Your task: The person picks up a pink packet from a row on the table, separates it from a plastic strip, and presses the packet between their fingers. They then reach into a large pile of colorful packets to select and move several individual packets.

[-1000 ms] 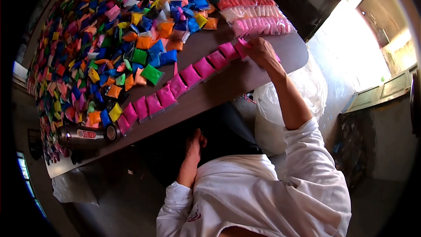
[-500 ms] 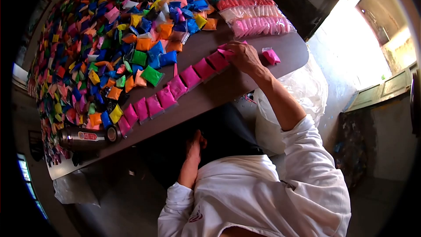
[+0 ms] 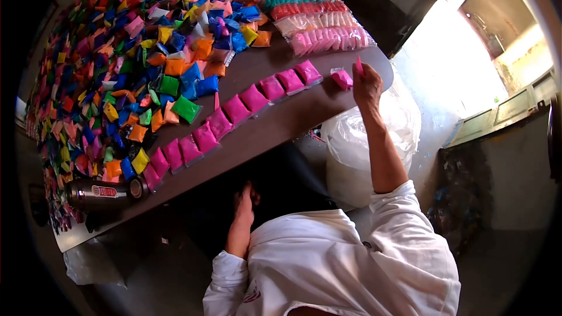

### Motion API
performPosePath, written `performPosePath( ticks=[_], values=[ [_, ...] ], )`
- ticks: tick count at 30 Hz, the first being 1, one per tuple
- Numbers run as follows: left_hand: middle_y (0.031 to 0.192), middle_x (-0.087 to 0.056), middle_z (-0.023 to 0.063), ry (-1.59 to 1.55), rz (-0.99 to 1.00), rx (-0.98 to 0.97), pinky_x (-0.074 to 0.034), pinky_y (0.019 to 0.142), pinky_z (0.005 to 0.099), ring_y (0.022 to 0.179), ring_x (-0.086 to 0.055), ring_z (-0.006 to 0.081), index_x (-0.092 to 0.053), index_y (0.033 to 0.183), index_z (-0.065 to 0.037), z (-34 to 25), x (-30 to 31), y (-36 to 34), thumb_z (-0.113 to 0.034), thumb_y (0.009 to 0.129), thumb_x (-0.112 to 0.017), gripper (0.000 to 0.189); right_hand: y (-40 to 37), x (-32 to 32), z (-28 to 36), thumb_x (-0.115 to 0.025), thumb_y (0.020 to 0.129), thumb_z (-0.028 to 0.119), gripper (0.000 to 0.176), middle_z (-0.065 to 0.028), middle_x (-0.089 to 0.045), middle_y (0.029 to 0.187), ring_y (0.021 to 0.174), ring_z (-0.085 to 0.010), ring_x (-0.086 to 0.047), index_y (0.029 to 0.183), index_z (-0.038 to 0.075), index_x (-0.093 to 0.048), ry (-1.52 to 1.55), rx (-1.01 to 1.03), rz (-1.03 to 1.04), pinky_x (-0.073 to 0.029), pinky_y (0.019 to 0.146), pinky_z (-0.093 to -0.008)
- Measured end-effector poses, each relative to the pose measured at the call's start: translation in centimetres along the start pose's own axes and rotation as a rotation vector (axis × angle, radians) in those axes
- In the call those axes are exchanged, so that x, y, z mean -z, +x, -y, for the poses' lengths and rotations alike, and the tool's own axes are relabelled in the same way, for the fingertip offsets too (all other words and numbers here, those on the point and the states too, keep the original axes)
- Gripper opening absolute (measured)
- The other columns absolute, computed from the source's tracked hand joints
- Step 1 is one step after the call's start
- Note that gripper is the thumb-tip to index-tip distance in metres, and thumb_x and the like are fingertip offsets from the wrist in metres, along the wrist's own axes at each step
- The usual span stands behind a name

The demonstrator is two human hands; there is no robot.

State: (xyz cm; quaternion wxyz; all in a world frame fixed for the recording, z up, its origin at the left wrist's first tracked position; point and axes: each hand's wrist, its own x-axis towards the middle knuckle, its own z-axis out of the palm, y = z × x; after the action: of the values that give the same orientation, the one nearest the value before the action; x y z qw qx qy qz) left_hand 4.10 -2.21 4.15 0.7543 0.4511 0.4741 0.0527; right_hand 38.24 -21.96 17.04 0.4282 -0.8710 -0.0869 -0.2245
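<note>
At the table's right end, my right hand [image 3: 368, 85] pinches a pink packet [image 3: 359, 65] upright between thumb and fingers. Just left of it, another pink packet [image 3: 341, 79] with a clear edge lies on the tabletop. A slanting row of several plump pink packets [image 3: 254, 99] runs along the near side of the table, down towards a metal flask. My left hand [image 3: 244, 200] rests low by my lap, away from the table, its fingers loosely curled in with nothing visible in them.
A large heap of mixed-colour packets [image 3: 134, 52] covers the table's left and far side. Clear bags of packets sorted by colour [image 3: 319, 17] lie at the back. The flask [image 3: 99, 193] lies on its side near the left edge. A white plastic-lined container [image 3: 357, 158] stands below the table's right end.
My right hand has moved from the right end of the pink row to beyond the loose packet, where it now holds a pink packet raised. My left hand stays by my lap.
</note>
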Motion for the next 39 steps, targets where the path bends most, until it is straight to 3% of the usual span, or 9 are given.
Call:
performPosePath(
  ticks=[6,10,14,17,20,27,31,36,39],
  values=[
    [0.060,-0.049,0.0016,0.027,0.081,-0.050,-0.036,0.050,0.0255,0.056,-0.050,0.0134,-0.047,0.065,-0.012,0.3,-0.1,0.1,-0.040,0.089,-0.060,0.039,0.0,2.0,-1.9,-0.063,0.083,0.045,0.039,-0.0170,-0.067,0.088,0.084,-0.0322,-0.065,0.099,0.010,-0.071,-0.137,-0.202,0.344,-0.048,0.076,-0.0412],
    [0.060,-0.052,0.0026,0.092,0.087,-0.082,-0.036,0.050,0.0256,0.056,-0.050,0.0136,-0.048,0.065,-0.012,-0.2,-0.5,-0.2,-0.039,0.088,-0.062,0.038,-0.6,0.2,-1.9,-0.067,0.081,0.044,0.041,-0.0161,-0.065,0.090,0.084,-0.0330,-0.062,0.101,0.009,-0.068,-0.179,0.013,0.342,-0.048,0.075,-0.0406],
    [0.062,-0.056,0.0039,0.128,0.089,-0.102,-0.037,0.054,0.0267,0.056,-0.049,0.0137,-0.050,0.067,-0.011,-0.5,-0.6,-0.6,-0.043,0.086,-0.063,0.039,-2.4,0.6,0.9,-0.073,0.079,0.022,0.033,-0.0105,-0.063,0.086,0.080,-0.0203,-0.062,0.100,0.001,-0.060,0.169,0.107,0.472,-0.049,0.072,-0.0304],
    [0.063,-0.056,0.0044,0.022,0.185,-0.047,-0.038,0.058,0.0268,0.058,-0.049,0.0136,-0.051,0.068,-0.011,-0.7,-0.5,-0.6,-0.045,0.085,-0.063,0.041,-6.9,1.8,4.0,-0.075,0.075,0.006,0.030,-0.0031,-0.061,0.086,0.081,-0.0105,-0.059,0.100,-0.001,-0.061,0.862,-0.254,0.865,-0.050,0.072,-0.0241],
    [0.066,-0.057,0.0057,-0.072,0.381,-0.090,-0.038,0.059,0.0260,0.060,-0.049,0.0135,-0.052,0.070,-0.010,-1.1,-0.7,-0.9,-0.045,0.087,-0.060,0.040,-12.0,2.0,5.4,-0.076,0.076,0.017,0.036,-0.0029,-0.064,0.092,0.085,-0.0122,-0.061,0.104,0.000,-0.063,0.949,-0.309,1.085,-0.049,0.077,-0.0242],
    [0.076,-0.059,0.0056,-0.105,0.552,-0.164,-0.043,0.064,0.0251,0.065,-0.052,0.0127,-0.057,0.085,-0.006,-3.0,-1.5,-4.7,-0.049,0.093,-0.050,0.044,-19.3,1.3,6.4,-0.068,0.083,0.012,0.024,-0.0075,-0.067,0.093,0.085,-0.0144,-0.063,0.102,-0.003,-0.064,1.188,-0.465,1.428,-0.050,0.079,-0.0277],
    [0.075,-0.060,0.0033,0.176,0.563,-0.348,-0.042,0.061,0.0231,0.064,-0.052,0.0099,-0.060,0.086,-0.005,-3.9,-1.0,-5.8,-0.053,0.093,-0.049,0.049,-20.4,0.7,7.9,-0.063,0.087,0.009,0.018,-0.0126,-0.067,0.085,0.078,-0.0206,-0.066,0.098,-0.005,-0.062,1.194,-0.501,1.531,-0.053,0.076,-0.0317],
    [0.071,-0.059,0.0043,0.179,0.539,-0.361,-0.043,0.060,0.0243,0.063,-0.053,0.0110,-0.060,0.078,-0.004,-3.3,-0.2,-5.8,-0.057,0.092,-0.046,0.057,-20.0,0.8,10.4,-0.070,0.086,0.022,0.031,-0.0095,-0.066,0.083,0.072,-0.0179,-0.064,0.101,-0.004,-0.062,1.081,-0.543,1.511,-0.052,0.068,-0.0305],
    [0.072,-0.059,0.0056,0.157,0.513,-0.382,-0.043,0.061,0.0249,0.065,-0.054,0.0117,-0.060,0.078,-0.003,-3.2,0.1,-5.7,-0.059,0.092,-0.044,0.060,-21.0,0.0,10.4,-0.064,0.090,0.017,0.022,-0.0102,-0.065,0.075,0.064,-0.0192,-0.065,0.097,-0.004,-0.061,1.188,-0.489,1.445,-0.052,0.058,-0.0283]
  ],
)
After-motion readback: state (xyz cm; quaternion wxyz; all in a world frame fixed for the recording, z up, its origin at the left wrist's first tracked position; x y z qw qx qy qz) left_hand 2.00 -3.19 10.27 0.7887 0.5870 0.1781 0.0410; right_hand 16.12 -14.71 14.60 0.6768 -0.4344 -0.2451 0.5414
